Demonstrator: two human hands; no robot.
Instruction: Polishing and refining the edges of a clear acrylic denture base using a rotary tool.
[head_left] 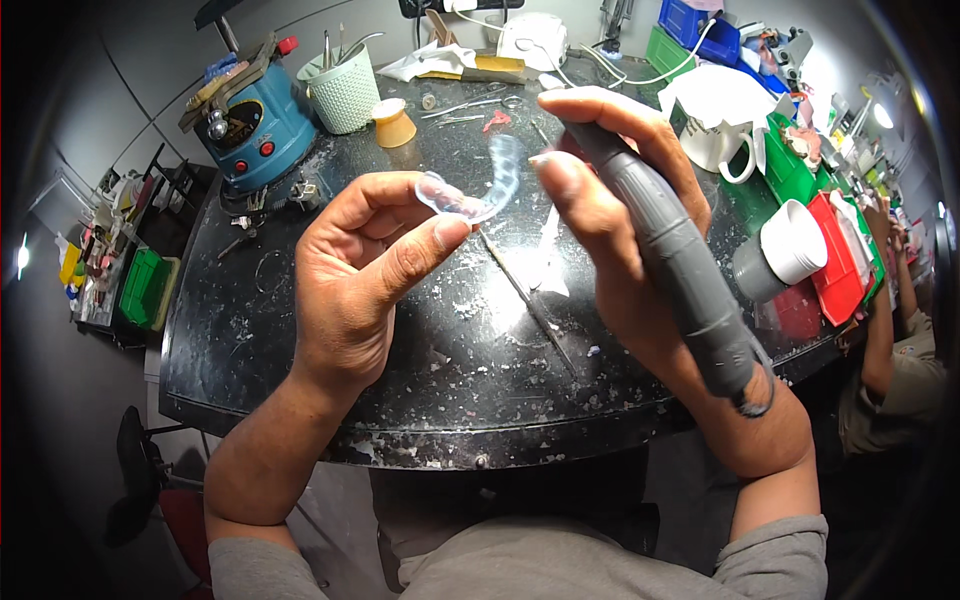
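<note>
Holding a clear dental tray (503, 178) up over the bench (250, 330) and bringing a tool to it seems to be the step here, so I'd call it trimming or smoothing in hand. The left hand (350, 275) pinches the curved tray between thumb and fingertips, with one leg of the U sticking out free toward the right. The right hand (625, 215) is curled around a grey handpiece (670, 245), thumb on one side and fingers over the other. Can't make out the working tip (it's blurry around the thumb), so no idea if it's touching plastic.

My guess is the next move calls for a steady pinch, turning the tray bit by bit, and keeping that left thumb out of the tip's way.

Room-wise, there's a decent patch between the forearms back to the bench's front edge (480, 450), apart from white crumbs and a thin metal tool (525, 300) lying at a slant below the tray. Left of the left wrist is pretty open too, up to the blue machine (262, 140). The right is tighter: a white cup (797, 238) and a red bin (832, 262) sit out past the handpiece, so I'd watch that elbow swinging wide.
</note>
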